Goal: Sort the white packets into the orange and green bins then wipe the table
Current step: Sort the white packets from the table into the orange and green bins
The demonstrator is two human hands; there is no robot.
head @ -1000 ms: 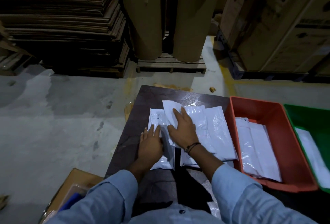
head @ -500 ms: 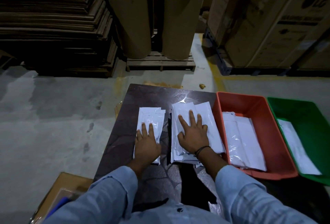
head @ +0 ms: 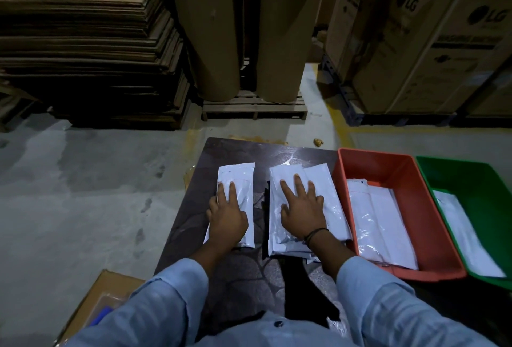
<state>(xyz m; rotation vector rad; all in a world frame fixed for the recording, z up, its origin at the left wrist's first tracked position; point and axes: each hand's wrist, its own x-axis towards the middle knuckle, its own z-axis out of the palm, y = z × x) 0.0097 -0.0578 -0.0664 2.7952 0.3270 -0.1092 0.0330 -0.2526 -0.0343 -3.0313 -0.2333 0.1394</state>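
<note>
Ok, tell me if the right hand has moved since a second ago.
Yes. The right hand, flat on its packet stack, has shifted right, closer to the orange bin.

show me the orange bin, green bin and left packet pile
orange bin (head: 374, 169): head view, bare far inner wall
green bin (head: 460, 177): head view, bare far inner wall
left packet pile (head: 238, 177): head view, uncovered far end
</note>
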